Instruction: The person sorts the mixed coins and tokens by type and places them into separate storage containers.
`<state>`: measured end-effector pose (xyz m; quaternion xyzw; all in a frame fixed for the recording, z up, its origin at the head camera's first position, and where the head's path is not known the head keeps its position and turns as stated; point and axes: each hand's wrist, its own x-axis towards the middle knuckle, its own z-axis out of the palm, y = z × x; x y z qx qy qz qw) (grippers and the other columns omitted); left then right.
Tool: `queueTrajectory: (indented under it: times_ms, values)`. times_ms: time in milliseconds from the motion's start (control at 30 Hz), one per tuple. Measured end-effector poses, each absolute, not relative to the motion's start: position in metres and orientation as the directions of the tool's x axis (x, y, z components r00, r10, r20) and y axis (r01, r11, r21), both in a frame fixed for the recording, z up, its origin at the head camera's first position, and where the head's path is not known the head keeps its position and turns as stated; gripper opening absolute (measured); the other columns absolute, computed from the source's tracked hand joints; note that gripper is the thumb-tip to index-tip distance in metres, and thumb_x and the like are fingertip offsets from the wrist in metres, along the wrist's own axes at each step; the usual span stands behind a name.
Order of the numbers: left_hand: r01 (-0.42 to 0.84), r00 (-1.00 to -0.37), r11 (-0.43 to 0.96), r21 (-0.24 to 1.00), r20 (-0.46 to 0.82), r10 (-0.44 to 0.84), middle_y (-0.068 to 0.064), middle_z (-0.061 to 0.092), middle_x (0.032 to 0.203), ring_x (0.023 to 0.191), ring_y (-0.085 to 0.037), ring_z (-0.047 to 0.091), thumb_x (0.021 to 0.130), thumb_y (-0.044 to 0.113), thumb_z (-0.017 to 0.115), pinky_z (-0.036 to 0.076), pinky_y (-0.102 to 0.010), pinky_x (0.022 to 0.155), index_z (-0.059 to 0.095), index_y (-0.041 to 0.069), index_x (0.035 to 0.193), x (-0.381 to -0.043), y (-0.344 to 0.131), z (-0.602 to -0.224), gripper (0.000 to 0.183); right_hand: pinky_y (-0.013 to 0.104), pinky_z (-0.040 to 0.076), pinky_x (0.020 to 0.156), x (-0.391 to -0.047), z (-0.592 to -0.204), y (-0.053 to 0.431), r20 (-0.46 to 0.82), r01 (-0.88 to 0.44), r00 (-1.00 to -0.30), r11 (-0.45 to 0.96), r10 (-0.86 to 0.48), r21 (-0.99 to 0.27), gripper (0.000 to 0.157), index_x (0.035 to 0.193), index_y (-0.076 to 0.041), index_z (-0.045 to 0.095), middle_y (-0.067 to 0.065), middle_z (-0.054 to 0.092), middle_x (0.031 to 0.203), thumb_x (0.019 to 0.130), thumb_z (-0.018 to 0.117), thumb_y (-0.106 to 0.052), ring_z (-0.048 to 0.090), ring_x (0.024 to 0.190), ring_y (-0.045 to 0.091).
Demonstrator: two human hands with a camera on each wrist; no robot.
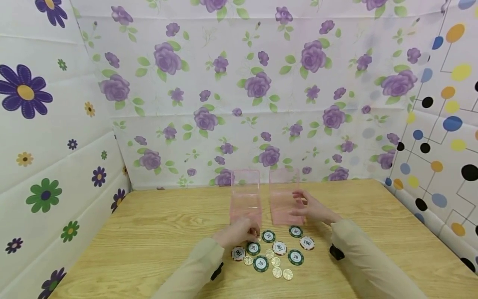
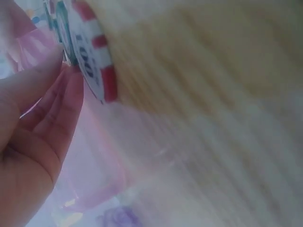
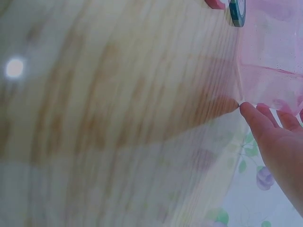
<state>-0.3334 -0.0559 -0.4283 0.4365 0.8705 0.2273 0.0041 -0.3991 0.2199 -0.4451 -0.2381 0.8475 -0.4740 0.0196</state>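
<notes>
My left hand [image 1: 239, 232] reaches down among the chips in front of the left clear pink box [image 1: 245, 202]. Its fingers are bent close to a gold coin [image 1: 259, 239]; in the left wrist view the fingertips are partly hidden by the green-edged chip [image 2: 66, 30] and a red-and-white 100 chip [image 2: 90, 54], so a grip cannot be made out. My right hand [image 1: 313, 208] is at the right side of the other clear pink box [image 1: 281, 209]. Its fingers are loosely extended along that box, and the right wrist view shows a fingertip [image 3: 248, 111] at the box's bottom edge.
Several green-edged 20 chips [image 1: 260, 263], white 100 chips [image 1: 279, 248] and gold coins [image 1: 277, 272] lie scattered over the wooden table [image 1: 160, 232]. Both boxes stand side by side toward the back, below a flowered cloth [image 1: 257, 85]. Patterned cloths also hang at both sides.
</notes>
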Motion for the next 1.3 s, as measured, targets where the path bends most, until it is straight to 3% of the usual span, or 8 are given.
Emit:
queueTrajectory:
  times_ms: [233, 400, 667, 1000, 1300]
  values:
    - [0.678, -0.684, 0.532, 0.507, 0.169, 0.71, 0.007, 0.048, 0.059, 0.051, -0.001, 0.043, 0.06, 0.017, 0.058, 0.034, -0.013, 0.045, 0.054, 0.01, 0.066, -0.33, -0.056, -0.427, 0.01, 0.036, 0.021, 0.076, -0.386, -0.43, 0.212, 0.15, -0.334, -0.91, 0.469, -0.387, -0.818, 0.068, 0.111, -0.014, 0.022, 0.007, 0.026, 0.107, 0.057, 0.06, -0.03, 0.019, 0.097, 0.033]
    - [0.608, -0.773, 0.627, 0.487, 0.182, 0.608, 0.007, 0.045, 0.053, 0.045, -0.002, 0.04, 0.053, 0.026, 0.061, 0.033, -0.015, 0.04, 0.05, 0.011, 0.057, -0.324, -0.051, -0.427, 0.019, 0.036, 0.022, 0.075, -0.386, -0.432, 0.213, 0.152, -0.322, -0.916, 0.454, -0.371, -0.831, 0.066, 0.11, -0.019, 0.023, 0.005, 0.026, 0.107, 0.057, 0.061, -0.027, 0.02, 0.097, 0.03]
    - [0.534, -0.838, 0.679, 0.503, 0.209, 0.504, 0.007, 0.042, 0.045, 0.038, -0.003, 0.037, 0.049, 0.024, 0.064, 0.031, -0.017, 0.035, 0.049, 0.011, 0.048, -0.316, -0.046, -0.428, 0.02, 0.037, 0.025, 0.073, -0.421, -0.469, 0.227, 0.16, -0.349, -0.911, 0.507, -0.379, -0.788, 0.072, 0.113, -0.022, 0.018, -0.007, 0.024, 0.105, 0.055, 0.059, -0.034, 0.024, 0.097, 0.018]
    - [0.528, -0.833, 0.644, 0.554, 0.187, 0.521, 0.006, 0.047, 0.044, 0.038, -0.003, 0.04, 0.048, 0.023, 0.064, 0.033, -0.016, 0.036, 0.054, 0.01, 0.048, -0.312, -0.047, -0.425, 0.016, 0.039, 0.022, 0.075, -0.39, -0.435, 0.215, 0.191, -0.392, -0.885, 0.459, -0.424, -0.797, 0.067, 0.112, -0.013, 0.02, 0.008, 0.024, 0.107, 0.059, 0.058, -0.028, 0.021, 0.097, 0.031]
    - [0.551, -0.816, 0.623, 0.555, 0.203, 0.541, 0.008, 0.047, 0.051, 0.043, -0.002, 0.041, 0.045, 0.024, 0.065, 0.034, -0.015, 0.041, 0.054, 0.01, 0.055, -0.315, -0.047, -0.427, 0.021, 0.037, 0.022, 0.075, -0.384, -0.429, 0.211, 0.156, -0.342, -0.905, 0.459, -0.395, -0.82, 0.065, 0.111, -0.016, 0.021, 0.007, 0.025, 0.108, 0.059, 0.059, -0.026, 0.02, 0.098, 0.03]
